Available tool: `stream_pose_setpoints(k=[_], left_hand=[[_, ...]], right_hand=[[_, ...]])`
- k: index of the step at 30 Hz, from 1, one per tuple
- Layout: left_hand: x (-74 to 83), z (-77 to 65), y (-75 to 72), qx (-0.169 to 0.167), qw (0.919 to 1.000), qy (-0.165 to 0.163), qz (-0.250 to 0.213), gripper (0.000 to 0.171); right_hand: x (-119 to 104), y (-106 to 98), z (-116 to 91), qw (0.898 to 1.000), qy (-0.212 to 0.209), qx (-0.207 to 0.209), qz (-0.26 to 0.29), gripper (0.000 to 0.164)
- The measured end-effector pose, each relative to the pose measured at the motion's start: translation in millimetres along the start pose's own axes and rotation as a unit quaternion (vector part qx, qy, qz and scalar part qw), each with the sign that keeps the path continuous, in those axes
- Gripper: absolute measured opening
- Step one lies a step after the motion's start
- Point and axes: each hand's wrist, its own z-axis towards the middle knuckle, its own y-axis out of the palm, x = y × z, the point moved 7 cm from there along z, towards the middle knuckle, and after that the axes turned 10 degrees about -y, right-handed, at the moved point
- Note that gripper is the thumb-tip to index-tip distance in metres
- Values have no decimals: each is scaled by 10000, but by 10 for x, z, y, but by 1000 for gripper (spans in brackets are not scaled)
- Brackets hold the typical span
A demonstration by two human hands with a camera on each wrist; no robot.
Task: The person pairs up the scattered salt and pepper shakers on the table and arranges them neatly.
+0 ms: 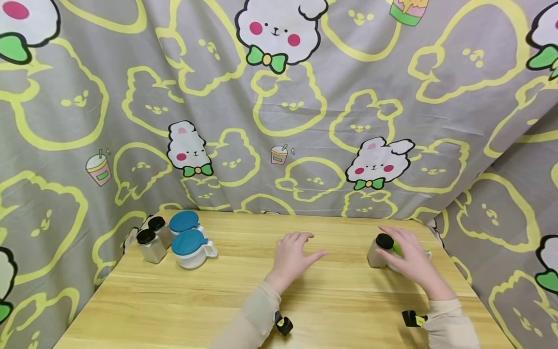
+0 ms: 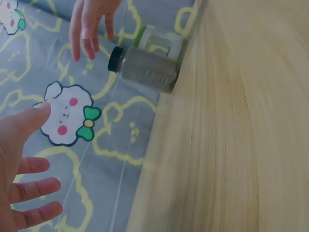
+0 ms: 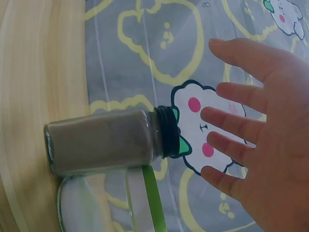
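Note:
On the right side of the table stands a square glass jar (image 3: 104, 142) with a black lid, filled with grey-brown powder. Right beside it is a clear container with a green lid (image 3: 153, 198), partly hidden by my hand in the head view. My right hand (image 1: 410, 257) hovers by these two, fingers spread, and in the right wrist view a gap shows between the fingertips and the black lid. My left hand (image 1: 293, 257) is over the middle of the table, thumb apart from the fingers, holding nothing.
At the table's left stand two black-lidded jars (image 1: 151, 246) and two white pots with blue lids (image 1: 190, 242); the nearer one's handle points right. A patterned grey curtain (image 1: 235, 111) hangs behind and beside the wooden table (image 1: 270, 223).

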Motion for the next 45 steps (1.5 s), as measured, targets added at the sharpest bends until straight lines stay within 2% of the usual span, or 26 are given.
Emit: stream_pose_setpoints(k=[5,13,25,36,45], left_hand=[[-88,-10,-73,75,10000,1,12,59],[-166,-57,-186,197,9996,177,-24,57],[-308,-91,-330,573,9975,387,176,55],[-486,-158,-474,946,9937,532,270,53],[-648,-196,-585,1000,9930,498,379,55]], right_hand=[[-34,62,17,9998,-103,-81,-144,61],[-100,175,33,9993,-298,-127,-192,62],[-218,313,88,9982,-548,-86,-223,59],[-391,413,123,9931,-1139,127,-245,58],[-459,593,118,9912,-1297,-32,-275,61]])
